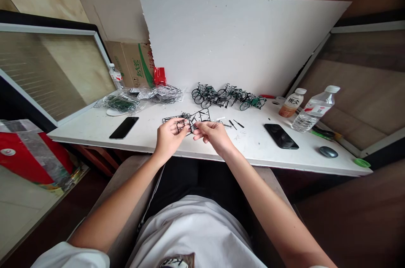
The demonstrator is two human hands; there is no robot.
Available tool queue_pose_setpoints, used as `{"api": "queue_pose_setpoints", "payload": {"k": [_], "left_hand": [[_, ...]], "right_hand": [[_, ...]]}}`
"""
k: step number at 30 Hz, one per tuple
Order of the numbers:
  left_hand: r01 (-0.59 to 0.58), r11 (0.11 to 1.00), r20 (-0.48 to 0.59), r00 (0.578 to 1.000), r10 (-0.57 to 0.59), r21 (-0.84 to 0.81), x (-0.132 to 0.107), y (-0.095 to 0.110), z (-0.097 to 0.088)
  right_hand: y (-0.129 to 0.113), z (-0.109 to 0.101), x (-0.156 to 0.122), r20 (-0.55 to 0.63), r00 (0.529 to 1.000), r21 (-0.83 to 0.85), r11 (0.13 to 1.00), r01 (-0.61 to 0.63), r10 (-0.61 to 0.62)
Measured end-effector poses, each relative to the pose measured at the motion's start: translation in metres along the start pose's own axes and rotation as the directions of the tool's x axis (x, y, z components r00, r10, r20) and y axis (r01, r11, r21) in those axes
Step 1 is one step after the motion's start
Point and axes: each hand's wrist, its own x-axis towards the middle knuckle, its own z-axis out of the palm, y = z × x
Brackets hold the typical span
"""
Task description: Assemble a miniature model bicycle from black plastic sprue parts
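Observation:
My left hand (170, 136) is closed on a small black model bicycle part (181, 125), pinched between thumb and fingers above the front of the white table. Close beside it, the fingertips of my right hand (215, 136) are pressed together at the part's right side. What lies between those fingertips is too small to make out. Just behind both hands lie black plastic part frames (204, 115) with thin pieces on them. To the right are a few loose thin black sticks (238, 124). Several assembled miniature bicycles (210, 96), black and dark green, stand crowded together farther back.
Plastic bags of parts (123, 102) lie at the back left, before a cardboard box (129, 63). One phone (124, 128) rests at left, another phone (281, 136) at right. A water bottle (316, 109), a drink bottle (291, 103) and a dark mouse (328, 152) occupy the right end.

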Motion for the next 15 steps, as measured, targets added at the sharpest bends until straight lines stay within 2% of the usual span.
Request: {"api": "queue_pose_setpoints", "payload": {"k": [4, 8, 12, 15], "left_hand": [[0.054, 0.998, 0.056, 0.997, -0.052, -0.031, 0.002, -0.006, 0.002], [0.077, 0.994, 0.089, 0.994, -0.070, -0.081, 0.003, -0.011, 0.002], [0.088, 0.991, 0.102, 0.992, -0.077, -0.102, 0.006, -0.007, 0.000], [0.068, 0.985, 0.085, 0.995, -0.055, -0.159, 0.008, -0.003, -0.003]], "right_hand": [[0.005, 0.006, -0.003, -0.124, 0.970, -0.123, 0.973, 0.193, -0.208], [0.011, 0.005, -0.002, -0.064, 0.927, -0.266, 0.901, 0.342, -0.371], [0.016, -0.002, 0.003, 0.021, 0.889, -0.414, 0.806, 0.423, -0.457], [0.015, -0.007, 0.006, 0.014, 0.866, -0.463, 0.764, 0.449, -0.500]]}}
